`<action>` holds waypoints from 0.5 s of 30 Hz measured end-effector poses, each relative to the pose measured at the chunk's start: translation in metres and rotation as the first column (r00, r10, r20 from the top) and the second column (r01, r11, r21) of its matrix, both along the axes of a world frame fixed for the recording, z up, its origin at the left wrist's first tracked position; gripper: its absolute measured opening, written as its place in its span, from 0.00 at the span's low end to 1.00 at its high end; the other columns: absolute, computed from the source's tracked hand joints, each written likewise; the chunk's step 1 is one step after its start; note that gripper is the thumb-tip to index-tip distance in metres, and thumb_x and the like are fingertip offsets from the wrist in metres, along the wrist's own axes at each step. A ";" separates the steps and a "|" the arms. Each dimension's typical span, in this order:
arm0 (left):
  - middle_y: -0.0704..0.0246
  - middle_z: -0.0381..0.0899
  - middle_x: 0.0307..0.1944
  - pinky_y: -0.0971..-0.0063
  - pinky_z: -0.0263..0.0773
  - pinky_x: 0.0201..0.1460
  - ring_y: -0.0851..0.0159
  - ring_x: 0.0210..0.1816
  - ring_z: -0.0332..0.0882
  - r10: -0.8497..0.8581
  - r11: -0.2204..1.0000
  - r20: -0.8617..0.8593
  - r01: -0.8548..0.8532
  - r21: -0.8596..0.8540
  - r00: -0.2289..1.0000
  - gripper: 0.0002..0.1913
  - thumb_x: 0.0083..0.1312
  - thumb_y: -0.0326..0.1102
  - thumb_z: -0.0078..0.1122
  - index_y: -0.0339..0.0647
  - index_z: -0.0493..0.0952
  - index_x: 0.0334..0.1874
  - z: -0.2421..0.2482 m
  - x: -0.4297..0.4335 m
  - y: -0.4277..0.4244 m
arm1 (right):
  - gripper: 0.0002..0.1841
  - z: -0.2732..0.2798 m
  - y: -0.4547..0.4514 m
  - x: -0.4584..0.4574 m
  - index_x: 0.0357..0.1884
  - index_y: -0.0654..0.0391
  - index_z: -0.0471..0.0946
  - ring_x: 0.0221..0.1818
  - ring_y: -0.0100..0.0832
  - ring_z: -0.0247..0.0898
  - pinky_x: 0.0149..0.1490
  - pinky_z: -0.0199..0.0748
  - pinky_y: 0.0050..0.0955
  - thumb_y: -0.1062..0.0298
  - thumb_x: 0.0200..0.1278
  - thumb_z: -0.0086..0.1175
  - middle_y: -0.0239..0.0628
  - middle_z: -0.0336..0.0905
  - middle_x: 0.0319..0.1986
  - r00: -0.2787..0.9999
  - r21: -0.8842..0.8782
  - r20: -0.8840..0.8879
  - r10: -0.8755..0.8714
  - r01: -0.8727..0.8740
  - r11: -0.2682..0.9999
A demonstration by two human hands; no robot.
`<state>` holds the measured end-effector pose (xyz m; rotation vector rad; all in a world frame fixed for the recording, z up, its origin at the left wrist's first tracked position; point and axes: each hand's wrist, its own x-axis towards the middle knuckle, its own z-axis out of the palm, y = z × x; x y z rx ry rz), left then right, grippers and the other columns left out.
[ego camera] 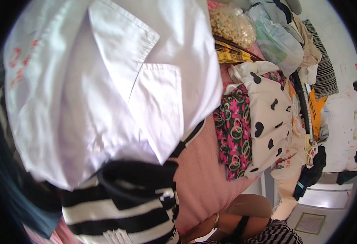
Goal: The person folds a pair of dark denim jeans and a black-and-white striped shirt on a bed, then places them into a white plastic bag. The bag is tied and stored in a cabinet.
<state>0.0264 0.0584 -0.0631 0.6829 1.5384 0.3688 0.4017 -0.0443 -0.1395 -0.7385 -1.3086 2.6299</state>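
A white collared garment point(154, 91) with red writing spreads large across the upper left, very near the camera. Below it is a black-and-white striped knit garment point(114, 210), bunched and partly covered by the white cloth. My right hand point(195, 232) comes in at the bottom with a bracelet at its wrist, beside the striped knit. Its fingers are mostly hidden, so its grip does not show. My left hand is out of view. To the right, a folded cream garment with black hearts point(267, 122) lies against a pink floral dark cloth point(235, 131) on a pink cover point(203, 177).
A clear bag of small beige pieces point(232, 24) sits at the top, near a yellow packet point(232, 52) and a pale plastic bag point(276, 45). A striped cloth point(321, 61) and an orange bag point(315, 106) lie by the white wall point(343, 116). Dark cloth point(17, 183) fills the left edge.
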 end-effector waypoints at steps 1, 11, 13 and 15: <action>0.60 0.77 0.55 0.67 0.74 0.58 0.56 0.53 0.77 -0.024 1.000 0.016 0.024 0.002 1.000 0.33 0.55 0.25 0.66 0.35 0.67 0.66 -0.007 0.001 0.002 | 0.23 -0.008 0.001 0.002 0.59 0.60 0.74 0.57 0.35 0.71 0.61 0.68 0.33 0.51 0.75 0.45 0.43 0.77 0.53 1.000 -0.052 0.009 0.000 0.000 0.999; 0.57 0.74 0.60 0.71 0.75 0.59 0.51 0.58 0.75 -0.201 0.973 0.164 0.177 0.151 0.966 0.32 0.62 0.32 0.64 0.39 0.64 0.69 -0.016 -0.002 -0.014 | 0.25 -0.025 0.012 -0.007 0.62 0.58 0.72 0.57 0.31 0.71 0.58 0.71 0.32 0.49 0.74 0.46 0.39 0.75 0.56 0.993 -0.354 0.080 0.088 -0.054 0.934; 0.57 0.73 0.61 0.71 0.75 0.59 0.51 0.59 0.74 -0.247 0.953 0.199 0.201 0.225 0.948 0.32 0.63 0.33 0.64 0.40 0.63 0.70 -0.016 0.008 -0.019 | 0.26 -0.027 0.008 -0.008 0.62 0.58 0.71 0.57 0.30 0.70 0.57 0.71 0.32 0.48 0.74 0.46 0.39 0.75 0.57 0.991 -0.386 0.083 0.108 -0.068 0.920; 0.60 0.75 0.58 0.64 0.75 0.58 0.55 0.54 0.78 -0.125 0.940 0.219 0.045 0.340 0.968 0.24 0.66 0.32 0.59 0.37 0.69 0.65 -0.016 0.030 -0.025 | 0.26 -0.030 0.004 -0.009 0.63 0.58 0.71 0.57 0.30 0.70 0.56 0.72 0.32 0.48 0.74 0.46 0.38 0.74 0.57 0.988 -0.418 0.085 0.132 -0.085 0.904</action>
